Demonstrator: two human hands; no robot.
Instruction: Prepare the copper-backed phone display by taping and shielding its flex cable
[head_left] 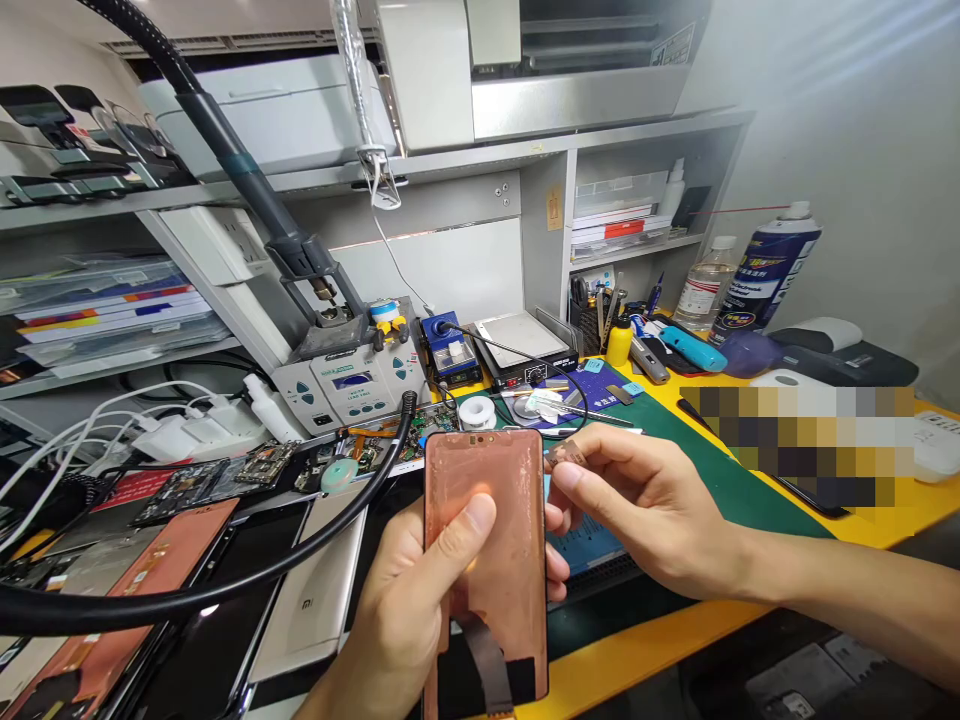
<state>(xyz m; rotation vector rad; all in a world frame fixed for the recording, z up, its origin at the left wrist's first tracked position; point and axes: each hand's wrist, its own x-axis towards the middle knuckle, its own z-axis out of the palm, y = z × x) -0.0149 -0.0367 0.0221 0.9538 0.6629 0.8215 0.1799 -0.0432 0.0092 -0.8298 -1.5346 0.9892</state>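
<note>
My left hand (412, 590) is closed around a phone screen panel (510, 580) with a copper-coloured back, held upright at the front centre. The thumb presses on its face, and fingertips wrap past the right edge. A dark ribbon cable (486, 655) hangs from the panel's lower part, beside a black patch. At the upper right edge, my right hand (652, 505) pinches a small brownish flat piece (564, 455) between thumb and forefinger. What this piece is, and whether it is attached to the panel, I cannot tell. Behind the panel lies a green work mat (739, 495).
A black hose (300, 555) curves across the left side over several phone parts and a gold phone back (311, 590). Behind stand a hot-air station (360, 385) and a solder spool (476, 411). A spray can (765, 270) and a clear bottle (705, 285) stand back right.
</note>
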